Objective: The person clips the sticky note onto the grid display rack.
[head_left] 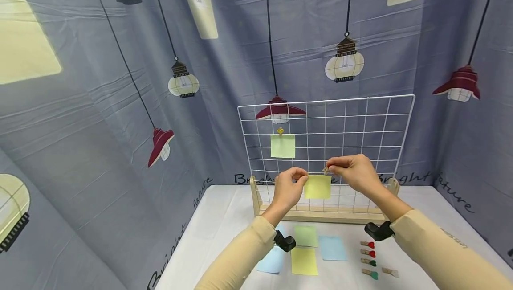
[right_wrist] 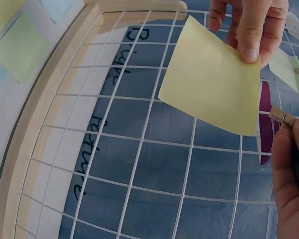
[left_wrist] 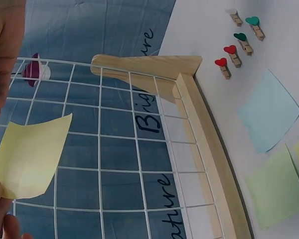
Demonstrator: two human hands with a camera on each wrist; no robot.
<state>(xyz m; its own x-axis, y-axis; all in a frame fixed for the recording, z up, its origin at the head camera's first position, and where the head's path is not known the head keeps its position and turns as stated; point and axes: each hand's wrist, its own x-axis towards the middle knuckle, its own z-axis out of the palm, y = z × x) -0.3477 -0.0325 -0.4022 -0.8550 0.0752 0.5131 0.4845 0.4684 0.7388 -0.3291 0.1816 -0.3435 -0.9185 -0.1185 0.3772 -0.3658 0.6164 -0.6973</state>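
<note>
In the head view my left hand pinches a yellow sticky note by its upper left corner, in front of the white wire grid. My right hand holds a small wooden clothespin with a bit of red on it, between thumb and fingers. The clothespin is close to the note's upper right corner, and in the right wrist view a gap shows between them. Higher on the grid, a light green note hangs from a clothespin with a yellow heart.
A wooden base carries the grid on the white table. In front lie blue notes, a green note and a yellow note. To their right are several heart clothespins. A grey curtain with printed lamps hangs behind.
</note>
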